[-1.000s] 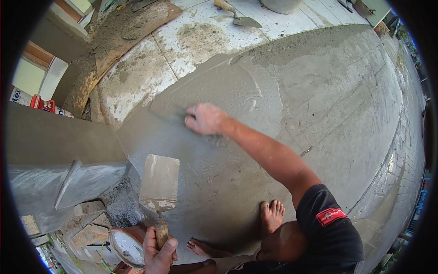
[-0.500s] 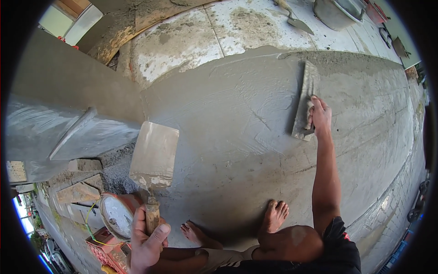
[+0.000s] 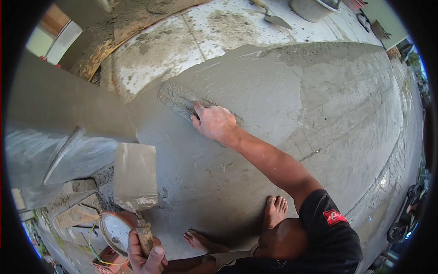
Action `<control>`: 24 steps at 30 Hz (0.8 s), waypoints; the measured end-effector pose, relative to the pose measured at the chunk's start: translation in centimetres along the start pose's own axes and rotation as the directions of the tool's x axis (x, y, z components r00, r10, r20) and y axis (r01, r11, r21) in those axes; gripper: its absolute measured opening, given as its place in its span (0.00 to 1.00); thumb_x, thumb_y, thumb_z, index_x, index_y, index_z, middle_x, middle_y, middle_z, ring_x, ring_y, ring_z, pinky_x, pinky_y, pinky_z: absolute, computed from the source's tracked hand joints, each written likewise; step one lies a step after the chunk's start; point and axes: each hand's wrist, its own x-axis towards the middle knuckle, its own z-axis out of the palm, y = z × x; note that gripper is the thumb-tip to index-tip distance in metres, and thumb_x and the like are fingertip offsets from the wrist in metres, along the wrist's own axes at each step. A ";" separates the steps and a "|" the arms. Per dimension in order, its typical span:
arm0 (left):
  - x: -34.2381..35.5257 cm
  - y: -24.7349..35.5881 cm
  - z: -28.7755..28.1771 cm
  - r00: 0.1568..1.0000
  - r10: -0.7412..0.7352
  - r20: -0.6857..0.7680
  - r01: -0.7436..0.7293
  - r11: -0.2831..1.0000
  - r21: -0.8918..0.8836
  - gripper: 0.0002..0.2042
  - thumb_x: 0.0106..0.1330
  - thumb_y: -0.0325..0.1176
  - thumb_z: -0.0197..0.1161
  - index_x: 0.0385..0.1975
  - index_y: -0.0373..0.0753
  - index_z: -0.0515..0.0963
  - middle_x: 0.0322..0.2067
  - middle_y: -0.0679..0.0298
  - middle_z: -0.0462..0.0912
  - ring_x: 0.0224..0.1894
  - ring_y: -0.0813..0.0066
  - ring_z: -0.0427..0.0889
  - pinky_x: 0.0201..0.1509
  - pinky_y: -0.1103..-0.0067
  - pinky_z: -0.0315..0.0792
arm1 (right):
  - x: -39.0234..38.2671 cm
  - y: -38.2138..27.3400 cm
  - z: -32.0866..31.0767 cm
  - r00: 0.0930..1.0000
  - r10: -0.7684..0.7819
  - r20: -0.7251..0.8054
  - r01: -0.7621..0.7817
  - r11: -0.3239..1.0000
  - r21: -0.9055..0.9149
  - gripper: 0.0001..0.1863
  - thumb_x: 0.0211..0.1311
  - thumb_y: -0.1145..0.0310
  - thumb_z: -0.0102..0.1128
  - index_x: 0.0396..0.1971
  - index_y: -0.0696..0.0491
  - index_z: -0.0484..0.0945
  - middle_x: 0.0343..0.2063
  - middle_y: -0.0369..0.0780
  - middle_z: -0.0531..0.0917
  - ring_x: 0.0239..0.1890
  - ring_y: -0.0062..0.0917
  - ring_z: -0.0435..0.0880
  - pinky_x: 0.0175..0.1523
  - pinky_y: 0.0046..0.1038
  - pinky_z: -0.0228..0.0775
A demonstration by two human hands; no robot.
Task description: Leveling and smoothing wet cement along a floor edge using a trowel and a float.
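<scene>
The right hand (image 3: 214, 121) is curled closed over the float (image 3: 177, 98), covering its grip. The float's blade lies on the wet cement (image 3: 264, 86), slanting from upper left to lower right, with its upper-left end near the edge of the white tiles (image 3: 157, 52). Its upper face is crusted with grey mortar.

The left hand (image 3: 147, 255) is wrapped around the wooden handle of a trowel (image 3: 135, 176), its thumb along the side. The trowel's broad blade points away from the person, grey and smeared, with paler mortar at its base.

A red patch (image 3: 334, 217) with white and dark marks is on the black sleeve (image 3: 325, 237); small pale lettering, too tiny to make out, is on the shirt front. No marking can be read on the float or trowel.

Just beside the left hand is a bucket (image 3: 115, 232) with a pale, coated inside; near it is a red crate (image 3: 107, 264). Two bare feet (image 3: 276, 211) are on the cement. On the tiles at the top are a pointed trowel (image 3: 277, 20) and a grey tub (image 3: 310, 11).
</scene>
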 end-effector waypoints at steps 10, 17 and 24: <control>2.9 0.0 3.3 0.993 -0.069 0.091 0.064 0.997 0.052 0.21 0.71 0.34 0.64 0.60 0.38 0.67 0.32 0.72 0.74 0.22 0.87 0.68 0.24 0.88 0.64 | 2.7 18.7 -11.6 0.872 0.277 -0.404 -0.338 0.937 -0.088 0.19 0.71 0.55 0.50 0.48 0.53 0.81 0.35 0.52 0.87 0.41 0.47 0.87 0.51 0.46 0.79; 2.8 0.4 5.1 0.999 -0.040 0.020 0.038 0.994 0.103 0.17 0.70 0.32 0.64 0.55 0.40 0.69 0.30 0.72 0.73 0.22 0.87 0.70 0.23 0.88 0.64 | -2.6 27.1 -14.8 0.762 0.285 -0.582 -0.273 0.956 0.111 0.23 0.68 0.52 0.53 0.49 0.56 0.83 0.41 0.56 0.85 0.46 0.51 0.85 0.53 0.44 0.76; 4.3 1.4 7.1 0.995 -0.077 0.056 0.064 0.975 0.213 0.11 0.70 0.34 0.64 0.46 0.41 0.71 0.22 0.73 0.70 0.18 0.87 0.67 0.21 0.88 0.61 | 0.9 22.5 -10.8 0.870 0.196 -0.453 -0.157 0.980 0.122 0.24 0.66 0.53 0.54 0.51 0.56 0.82 0.41 0.58 0.84 0.46 0.52 0.84 0.54 0.45 0.75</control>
